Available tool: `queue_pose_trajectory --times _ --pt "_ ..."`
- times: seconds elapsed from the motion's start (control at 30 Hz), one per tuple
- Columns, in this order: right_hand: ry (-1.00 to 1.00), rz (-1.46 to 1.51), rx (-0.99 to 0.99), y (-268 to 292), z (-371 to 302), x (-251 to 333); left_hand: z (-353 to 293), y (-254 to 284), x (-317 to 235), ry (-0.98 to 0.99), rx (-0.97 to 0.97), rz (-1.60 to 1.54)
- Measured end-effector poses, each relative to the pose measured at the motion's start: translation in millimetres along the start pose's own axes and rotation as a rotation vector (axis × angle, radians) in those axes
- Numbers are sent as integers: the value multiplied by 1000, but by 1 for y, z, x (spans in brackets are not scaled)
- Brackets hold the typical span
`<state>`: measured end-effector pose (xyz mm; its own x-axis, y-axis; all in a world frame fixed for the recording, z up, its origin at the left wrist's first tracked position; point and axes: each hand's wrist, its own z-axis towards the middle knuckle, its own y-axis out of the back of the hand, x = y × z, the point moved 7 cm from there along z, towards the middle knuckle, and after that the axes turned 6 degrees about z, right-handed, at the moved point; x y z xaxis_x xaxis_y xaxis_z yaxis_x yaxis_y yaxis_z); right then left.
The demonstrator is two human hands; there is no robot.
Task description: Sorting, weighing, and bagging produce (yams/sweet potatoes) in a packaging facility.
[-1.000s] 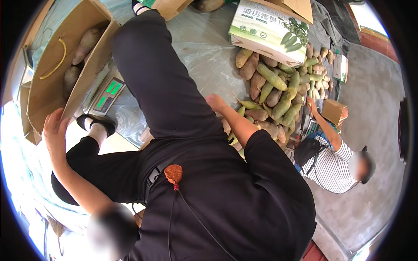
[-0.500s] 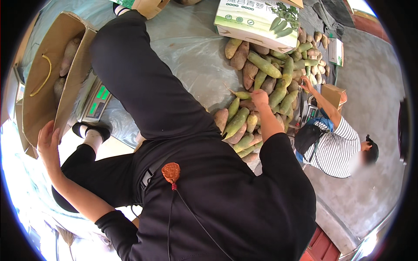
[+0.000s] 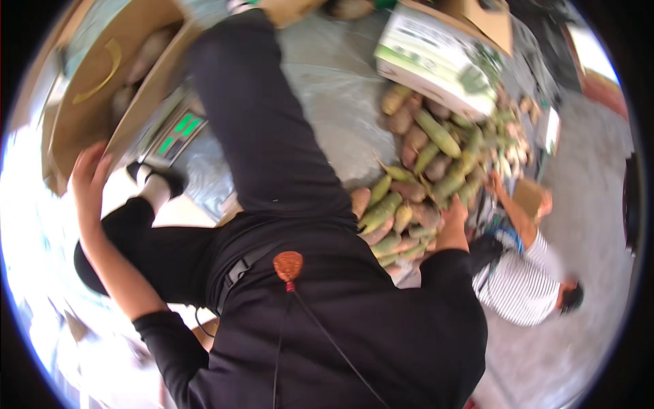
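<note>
At the left, my left hand (image 3: 90, 169) curls its fingers over the lower edge of a tilted cardboard box (image 3: 85, 126). Inside that box lie brownish roots (image 3: 148, 56), and a yellow cord handle (image 3: 102, 75) hangs on its wall. My right hand (image 3: 455, 211) reaches down to the right side of a pile of long green radishes (image 3: 438, 134) and brownish roots (image 3: 414, 144). Its fingers look closed among them; blur and the hand itself hide what they hold, if anything.
A digital scale (image 3: 176, 136) with green lit displays stands beside the box. A printed white-and-green carton (image 3: 436, 65) sits behind the pile. At the right, a co-worker in a striped shirt (image 3: 521, 290) reaches to the pile's edge near a small cardboard box (image 3: 530, 196). Plastic sheeting (image 3: 327, 88) covers the floor.
My right hand has moved from the middle of the pile toward its right, nearer side. My left hand stays at the box edge. The whole view has shifted and blurred.
</note>
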<state>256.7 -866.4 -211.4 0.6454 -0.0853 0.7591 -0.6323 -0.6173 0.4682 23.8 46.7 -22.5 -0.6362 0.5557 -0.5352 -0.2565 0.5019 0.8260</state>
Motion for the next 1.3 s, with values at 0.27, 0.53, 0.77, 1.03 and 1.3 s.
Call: queue_pose_trajectory --times 0.27,0.53,0.77,1.03,1.3 --pt "-184 -72 31 23 34 -17 4 2 -21 -65 -113 132" --pt "-382 422 -18 -14 -19 -9 4 11 -18 -75 -191 106" --pt "-192 646 103 -81 -79 37 2 20 -19 -80 -222 124" --pt "314 476 976 -207 -242 165 -4 28 -16 -89 -241 186" --pt "309 155 1711 -351 -480 221 -6 42 -16 -64 -300 230"
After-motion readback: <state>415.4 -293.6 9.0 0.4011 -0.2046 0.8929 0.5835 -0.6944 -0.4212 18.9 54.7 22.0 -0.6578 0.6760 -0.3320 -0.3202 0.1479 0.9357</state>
